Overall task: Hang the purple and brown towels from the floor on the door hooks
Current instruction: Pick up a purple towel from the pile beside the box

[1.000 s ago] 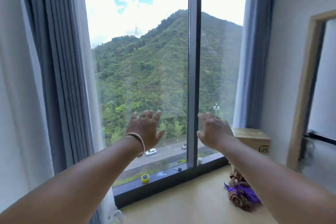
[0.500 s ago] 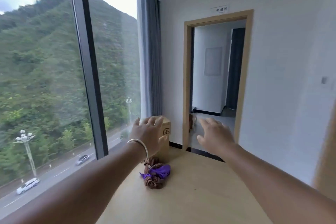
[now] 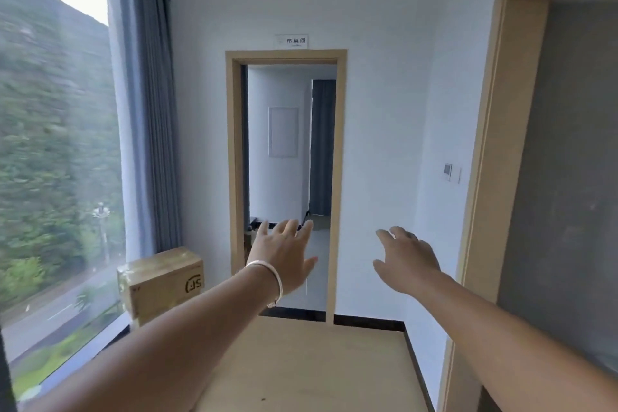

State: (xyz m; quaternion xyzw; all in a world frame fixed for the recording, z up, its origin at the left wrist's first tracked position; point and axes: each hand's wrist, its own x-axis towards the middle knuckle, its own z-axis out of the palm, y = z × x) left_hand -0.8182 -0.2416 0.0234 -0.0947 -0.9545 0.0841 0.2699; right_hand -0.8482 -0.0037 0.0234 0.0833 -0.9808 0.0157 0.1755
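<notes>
Both arms are stretched out into the middle of the frame, palms down, and nothing is held in either one. The left hand (image 3: 284, 259) is spread wide, fingers straight and fanned apart, thumb stuck out to the right; it's seen in front of the lower part of the open doorway (image 3: 287, 177) but nothing is actually touched by it. A silver bangle (image 3: 271, 278) is worn on that wrist. The right hand (image 3: 406, 262) is held a bit right of centre, fingers loosely extended and drooping slightly, also spread, also empty, set against the white wall (image 3: 384, 144).

The purple and brown towels can't be seen anywhere in this view, so their spot can't be told; the left forearm covers a good chunk of the tan floor (image 3: 317, 365) at lower left. No door hooks can be made out either.

A cardboard box (image 3: 160, 281) with a round logo is parked at centre left, just beside the big window (image 3: 50, 160) and under the grey-blue curtain (image 3: 150, 127). A small sign (image 3: 292, 41) is mounted above the door frame, and a wall switch panel (image 3: 449, 172) is fixed at right of centre. A second wood-framed opening (image 3: 495, 144) with a grey surface fills the right edge.
</notes>
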